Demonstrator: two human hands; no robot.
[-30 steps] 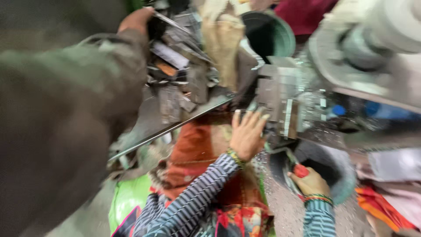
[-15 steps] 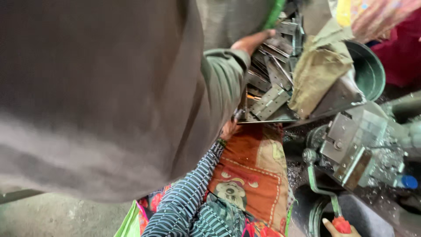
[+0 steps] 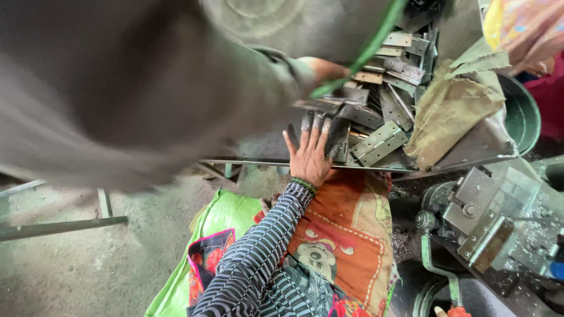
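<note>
Item one, nearest me: the right hand, only a sliver at the bottom edge of the view, well below the metal tray and beside a red knob. I cannot tell whether it is open or closed. Item two: an orange printed cloth over the lap, directly under the tray's front rim, with a green sack on the ground below and left of that rim. Item three: a grey press machine with a green lever, below the tray's right end. Item four: the left hand, in a striped sleeve, spread wide open and lying flat across the tray's front rim. It grips nothing, and its darkened fingertips touch the near edge of the heap. Item five: the tray's contents, a loose pile of flat grey metal hinges filling its middle and far side. Item six: a crumpled brown sack on the tray's right end, touching the hinges. Item seven: another person's hand, in a grey sleeve, on the hinges at the tray's far side. Item eight: a green basin beyond the tray's right end, interior mostly hidden from me.
</note>
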